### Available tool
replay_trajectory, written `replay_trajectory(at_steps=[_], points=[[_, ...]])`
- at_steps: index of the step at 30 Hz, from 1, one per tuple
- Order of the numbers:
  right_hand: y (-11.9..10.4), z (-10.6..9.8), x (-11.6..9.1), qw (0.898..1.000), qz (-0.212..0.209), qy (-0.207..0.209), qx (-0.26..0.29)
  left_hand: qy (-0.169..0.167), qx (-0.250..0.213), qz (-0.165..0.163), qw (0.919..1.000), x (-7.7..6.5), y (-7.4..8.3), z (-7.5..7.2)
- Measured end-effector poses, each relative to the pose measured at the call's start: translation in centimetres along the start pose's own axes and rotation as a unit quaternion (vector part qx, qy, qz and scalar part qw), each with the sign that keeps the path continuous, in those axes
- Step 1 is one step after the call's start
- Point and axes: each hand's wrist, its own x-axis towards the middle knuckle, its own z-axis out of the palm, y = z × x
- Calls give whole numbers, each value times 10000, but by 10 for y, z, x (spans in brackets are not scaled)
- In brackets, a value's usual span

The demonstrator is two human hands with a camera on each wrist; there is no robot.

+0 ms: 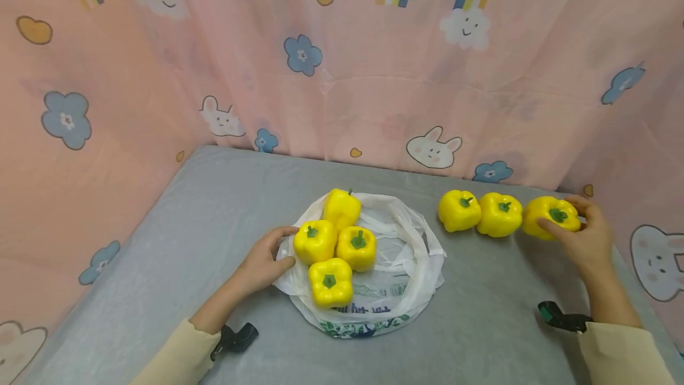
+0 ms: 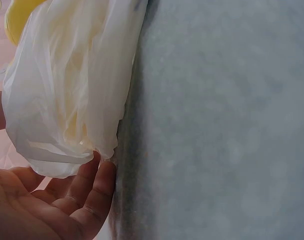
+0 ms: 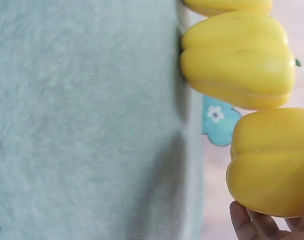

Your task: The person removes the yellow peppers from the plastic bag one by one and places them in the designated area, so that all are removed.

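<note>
While the right hand [image 1: 590, 237] grips a yellow pepper [image 1: 550, 217] at the right of the frame, thumb in front, fingers behind, the left hand [image 1: 266, 259] holds the left side of a white plastic bag [image 1: 422, 284] at center, thumb on one side, fingers on the other. Right wrist view: gripped pepper is just off the table [image 1: 491, 319]. Two more peppers [image 1: 499, 214] stand on the table just left of it, side by side, stems up. Four others [image 1: 315, 248] are clustered in the bag's left half, touching, stems showing. Bag mouth faces up, edges folded, printing at lower center. Pink patterned curtain [image 1: 363, 88] across top.
</note>
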Motion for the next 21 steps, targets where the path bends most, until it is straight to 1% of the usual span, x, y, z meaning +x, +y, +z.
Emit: replay_trajectory(at_steps=[8,12,17,21], points=[[8,9,5,9988,83,-315,-355,-22,-15,49,10000,0,0,0],[10,11,5,9977,-3,-461,-506,-40,-58,68,10000,0,0,-1],[11,14,6,9970,-110,-536,-542,-40,-96,53,9999,0,1,-1],[10,15,6,9961,-107,-647,-585,-40,-118,70,9999,-1,1,-1]])
